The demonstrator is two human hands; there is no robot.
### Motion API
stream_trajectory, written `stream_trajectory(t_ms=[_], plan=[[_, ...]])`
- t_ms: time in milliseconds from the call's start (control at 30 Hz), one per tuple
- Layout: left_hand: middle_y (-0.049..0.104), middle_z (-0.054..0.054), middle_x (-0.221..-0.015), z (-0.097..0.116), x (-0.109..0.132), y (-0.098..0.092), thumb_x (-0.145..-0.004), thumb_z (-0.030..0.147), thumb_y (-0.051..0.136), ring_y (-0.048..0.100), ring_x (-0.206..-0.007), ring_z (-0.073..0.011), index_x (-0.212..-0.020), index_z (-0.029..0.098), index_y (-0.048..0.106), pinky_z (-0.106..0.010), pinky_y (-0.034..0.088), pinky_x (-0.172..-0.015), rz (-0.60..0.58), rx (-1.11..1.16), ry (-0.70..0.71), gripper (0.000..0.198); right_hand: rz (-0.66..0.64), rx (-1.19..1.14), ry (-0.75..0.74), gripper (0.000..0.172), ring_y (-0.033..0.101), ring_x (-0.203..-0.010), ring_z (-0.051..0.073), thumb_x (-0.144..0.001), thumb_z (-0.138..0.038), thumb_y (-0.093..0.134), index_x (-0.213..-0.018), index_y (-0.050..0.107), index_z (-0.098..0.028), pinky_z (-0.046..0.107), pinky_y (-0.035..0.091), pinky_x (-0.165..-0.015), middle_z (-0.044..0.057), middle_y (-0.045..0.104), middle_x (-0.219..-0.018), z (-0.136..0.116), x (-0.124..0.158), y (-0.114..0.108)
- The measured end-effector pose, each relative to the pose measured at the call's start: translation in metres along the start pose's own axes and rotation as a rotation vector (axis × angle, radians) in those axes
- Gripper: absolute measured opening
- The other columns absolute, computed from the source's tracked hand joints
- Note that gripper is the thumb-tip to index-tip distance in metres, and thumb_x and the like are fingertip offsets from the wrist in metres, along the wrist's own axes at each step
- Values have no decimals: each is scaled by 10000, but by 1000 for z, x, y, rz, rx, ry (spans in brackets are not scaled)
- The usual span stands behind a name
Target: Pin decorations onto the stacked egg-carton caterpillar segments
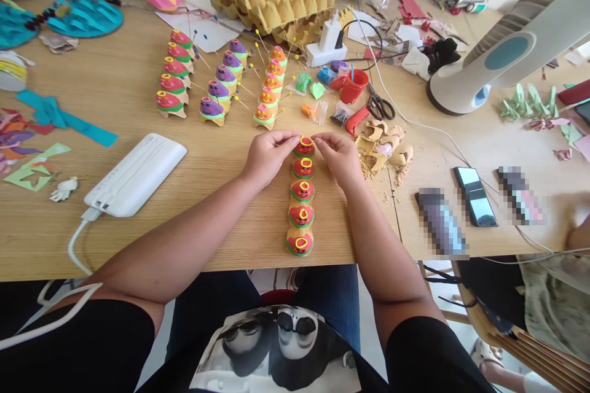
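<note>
In front of me on the table stands a row of egg-carton bumps covered in red and green clay, with small faces and yellow clay loops on top. At the far end of the row, my left hand pinches the left side of a yellow clay loop on the farthest bump. My right hand has thumb and finger closed at the right side of that same loop. The fingertips partly hide the contact.
Behind are finished-looking red, purple and orange caterpillar rows with pins. Carton scraps, scissors and a red cup lie right. A power bank lies left; a fan stands right.
</note>
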State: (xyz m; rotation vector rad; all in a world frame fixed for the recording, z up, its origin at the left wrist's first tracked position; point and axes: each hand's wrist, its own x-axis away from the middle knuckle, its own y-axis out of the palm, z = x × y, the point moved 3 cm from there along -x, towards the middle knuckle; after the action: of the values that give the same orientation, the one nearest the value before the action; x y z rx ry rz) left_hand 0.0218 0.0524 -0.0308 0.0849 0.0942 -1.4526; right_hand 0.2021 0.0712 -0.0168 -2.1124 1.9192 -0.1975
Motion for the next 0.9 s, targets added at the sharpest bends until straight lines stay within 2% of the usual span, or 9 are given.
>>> stream_trajectory(t_ms=[233,533,633,700,800,900], plan=[[807,-74,-1044,1,1,0,-808,503,797,736,-989,-236,-1010,190,821,-347,583,-926,-22,-15,10,373,17,27,6,273,569,-660,136,-876,-429,690,-982,802,-204,285,449,-642,2,704,-740,3,-1,0],[793,-83,-1113,4,2,0,-878,432,731,724,-1034,-227,-1065,196,818,-333,560,-951,-48,-98,57,313,2,59,-43,298,688,-925,201,-918,-440,651,-1040,803,-215,355,533,-889,42,775,-932,-3,0,2],[780,-84,-1150,6,3,0,-904,397,702,711,-1080,-229,-1094,202,812,-339,549,-983,-58,-145,92,294,-24,71,-70,314,685,-978,209,-943,-408,611,-1109,793,-214,362,529,-910,44,763,-963,-8,2,2],[772,-87,-1165,7,3,-1,-914,379,687,703,-1100,-232,-1109,201,808,-347,543,-997,-64,-172,111,290,-41,77,-69,347,677,-949,210,-953,-423,595,-1167,773,-217,360,532,-867,35,731,-892,-8,2,3],[762,-86,-1188,7,3,-1,-922,370,669,691,-1128,-232,-1125,198,798,-350,533,-1015,-79,-193,120,295,-2,73,-49,389,631,-779,190,-960,-479,584,-1226,735,-239,334,512,-729,2,622,-715,-6,3,1],[761,-79,-1183,5,2,0,-922,360,661,696,-1080,-210,-1152,195,775,-326,536,-984,-85,-163,99,305,91,111,-46,327,511,-603,160,-955,-496,589,-1082,748,-240,311,442,-617,-31,480,-586,-7,4,-3]])
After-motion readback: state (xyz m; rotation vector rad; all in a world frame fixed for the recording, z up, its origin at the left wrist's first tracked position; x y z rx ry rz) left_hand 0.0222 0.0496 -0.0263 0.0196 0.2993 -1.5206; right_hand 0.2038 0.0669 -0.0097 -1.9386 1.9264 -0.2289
